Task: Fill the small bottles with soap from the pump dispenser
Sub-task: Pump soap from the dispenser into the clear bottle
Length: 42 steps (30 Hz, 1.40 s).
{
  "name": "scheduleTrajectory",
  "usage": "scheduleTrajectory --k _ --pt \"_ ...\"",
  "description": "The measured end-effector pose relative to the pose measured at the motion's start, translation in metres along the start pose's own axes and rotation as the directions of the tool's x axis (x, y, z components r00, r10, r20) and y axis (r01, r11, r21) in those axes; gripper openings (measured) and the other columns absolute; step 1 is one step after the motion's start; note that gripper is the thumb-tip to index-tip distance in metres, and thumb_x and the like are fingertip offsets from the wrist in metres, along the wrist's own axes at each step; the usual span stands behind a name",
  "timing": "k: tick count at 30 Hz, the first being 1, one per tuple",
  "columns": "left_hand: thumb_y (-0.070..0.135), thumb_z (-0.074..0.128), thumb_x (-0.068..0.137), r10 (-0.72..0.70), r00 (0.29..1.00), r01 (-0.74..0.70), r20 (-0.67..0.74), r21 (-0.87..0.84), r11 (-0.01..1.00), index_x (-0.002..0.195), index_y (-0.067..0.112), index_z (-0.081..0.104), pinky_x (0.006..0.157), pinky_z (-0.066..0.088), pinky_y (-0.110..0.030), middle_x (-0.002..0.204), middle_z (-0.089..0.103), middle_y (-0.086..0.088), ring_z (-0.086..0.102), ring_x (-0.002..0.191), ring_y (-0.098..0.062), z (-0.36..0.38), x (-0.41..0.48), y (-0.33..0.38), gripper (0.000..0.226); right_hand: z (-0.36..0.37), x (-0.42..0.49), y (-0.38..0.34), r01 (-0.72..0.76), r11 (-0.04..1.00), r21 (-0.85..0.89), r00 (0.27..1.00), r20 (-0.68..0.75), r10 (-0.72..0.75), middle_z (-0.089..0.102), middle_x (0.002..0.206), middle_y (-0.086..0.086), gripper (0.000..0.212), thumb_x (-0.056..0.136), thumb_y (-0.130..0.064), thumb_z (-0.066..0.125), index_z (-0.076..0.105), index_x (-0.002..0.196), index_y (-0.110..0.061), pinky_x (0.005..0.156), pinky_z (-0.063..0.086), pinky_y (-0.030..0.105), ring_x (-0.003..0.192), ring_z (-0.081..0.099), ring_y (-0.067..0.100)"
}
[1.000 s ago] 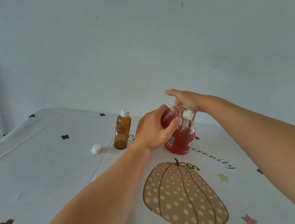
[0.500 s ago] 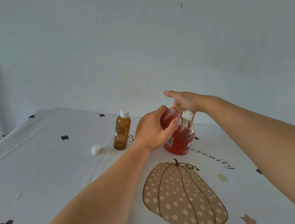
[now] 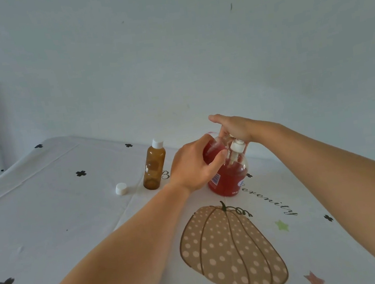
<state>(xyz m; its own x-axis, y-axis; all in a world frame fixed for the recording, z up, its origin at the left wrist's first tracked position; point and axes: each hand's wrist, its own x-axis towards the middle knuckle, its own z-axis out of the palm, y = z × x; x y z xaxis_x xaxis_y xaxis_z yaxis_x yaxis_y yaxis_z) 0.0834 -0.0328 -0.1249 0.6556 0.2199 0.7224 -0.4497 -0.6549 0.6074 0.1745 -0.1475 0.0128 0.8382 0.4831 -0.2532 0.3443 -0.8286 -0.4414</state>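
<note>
White cloth printed with a spotted pumpkin (image 3: 230, 249) and black flowers covers the worktop (image 3: 50, 233), which runs back to a pale wall. Beyond the pumpkin stands the red soap dispenser (image 3: 228, 177). Of the two hands, the left hand (image 3: 193, 165) is curled around something at the dispenser's upper left side; whether that is a small bottle cannot be told. The right hand (image 3: 233, 127) rests on the white pump head (image 3: 236, 148), fingers partly extended. Left of the dispenser an amber bottle (image 3: 154, 167) stands upright and capped, with a loose white cap (image 3: 121, 189) just beside it.
</note>
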Motion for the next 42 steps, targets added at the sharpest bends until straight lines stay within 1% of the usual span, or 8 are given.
scheduleTrajectory --k 4,9,15,19,26,31,36,42 --pt "0.055 0.062 0.096 -0.007 1.0 0.007 -0.008 0.004 1.0 0.087 0.024 0.058 0.061 0.053 -0.042 0.07 0.064 0.007 0.062 0.065 -0.013 -0.0003 -0.0003 0.0007 0.032 0.0012 -0.004 0.0008 0.013 1.0 0.016 0.999 -0.038 -0.013 0.076 0.077 0.014 0.086 0.106 -0.069 0.023 0.074 0.099 0.001 0.078 0.065 0.049 0.065 0.077 0.033" --pt "0.056 0.062 0.097 -0.01 1.0 0.01 -0.002 -0.009 1.0 0.09 0.025 0.06 0.064 0.055 -0.044 0.073 0.068 0.007 0.065 0.068 -0.013 -0.0012 0.0008 0.0009 0.032 -0.0026 0.0002 -0.0004 -0.012 1.0 0.028 0.999 0.036 0.011 0.076 0.084 0.019 0.093 0.102 -0.074 0.03 0.075 0.108 0.008 0.08 0.065 0.061 0.075 0.078 0.042" --pt "0.057 0.06 0.097 -0.005 1.0 0.004 -0.009 -0.025 1.0 0.093 0.026 0.062 0.065 0.057 -0.043 0.075 0.069 0.009 0.067 0.07 -0.011 -0.0014 0.0005 0.0025 0.03 -0.001 -0.0036 -0.0011 0.002 1.0 0.027 1.0 0.011 -0.002 0.075 0.07 0.009 0.084 0.104 -0.07 0.028 0.074 0.09 -0.002 0.081 0.065 0.057 0.072 0.075 0.037" --pt "0.056 0.061 0.097 0.003 1.0 -0.003 0.0 -0.013 1.0 0.093 0.026 0.061 0.064 0.056 -0.04 0.074 0.067 0.01 0.065 0.068 -0.011 -0.0011 0.0004 0.0047 0.029 0.0027 -0.0031 0.0024 0.016 1.0 0.011 1.0 -0.026 -0.015 0.078 0.078 0.015 0.085 0.104 -0.069 0.025 0.074 0.095 -0.001 0.085 0.065 0.056 0.065 0.077 0.033" --pt "0.051 0.065 0.099 -0.006 1.0 0.006 -0.006 -0.009 1.0 0.094 0.026 0.062 0.065 0.056 -0.039 0.076 0.069 0.009 0.066 0.071 -0.01 -0.0035 -0.0015 0.0053 0.025 -0.0032 0.0001 -0.0018 -0.025 0.999 0.035 0.996 0.083 0.022 0.076 0.086 0.017 0.091 0.102 -0.072 0.029 0.073 0.105 0.008 0.083 0.064 0.059 0.08 0.077 0.044" --pt "0.049 0.066 0.099 0.002 1.0 -0.002 -0.005 -0.008 1.0 0.093 0.024 0.062 0.064 0.055 -0.039 0.074 0.068 0.009 0.065 0.068 -0.011 -0.0014 -0.0003 0.0061 0.026 0.0007 0.0006 0.0017 -0.022 0.999 0.027 1.0 -0.002 0.022 0.076 0.073 0.013 0.081 0.105 -0.064 0.027 0.071 0.112 0.004 0.073 0.064 0.046 0.061 0.076 0.035" --pt "0.053 0.063 0.099 -0.005 1.0 0.005 0.002 -0.014 1.0 0.094 0.025 0.062 0.066 0.056 -0.042 0.076 0.069 0.008 0.066 0.07 -0.011 -0.0033 -0.0018 0.0059 0.028 -0.0032 0.0044 0.0016 -0.024 0.999 0.028 0.998 0.067 0.022 0.077 0.096 0.022 0.09 0.099 -0.073 0.032 0.073 0.116 0.005 0.081 0.065 0.06 0.082 0.078 0.046" --pt "0.052 0.062 0.099 0.007 1.0 -0.007 0.001 -0.022 1.0 0.093 0.025 0.062 0.065 0.055 -0.042 0.075 0.069 0.008 0.066 0.069 -0.012 0.0003 0.0 0.0057 0.028 0.0006 -0.0017 0.0025 -0.011 0.998 0.055 1.0 -0.015 0.012 0.075 0.079 0.014 0.082 0.104 -0.066 0.029 0.071 0.113 0.004 0.068 0.062 0.043 0.061 0.076 0.034"
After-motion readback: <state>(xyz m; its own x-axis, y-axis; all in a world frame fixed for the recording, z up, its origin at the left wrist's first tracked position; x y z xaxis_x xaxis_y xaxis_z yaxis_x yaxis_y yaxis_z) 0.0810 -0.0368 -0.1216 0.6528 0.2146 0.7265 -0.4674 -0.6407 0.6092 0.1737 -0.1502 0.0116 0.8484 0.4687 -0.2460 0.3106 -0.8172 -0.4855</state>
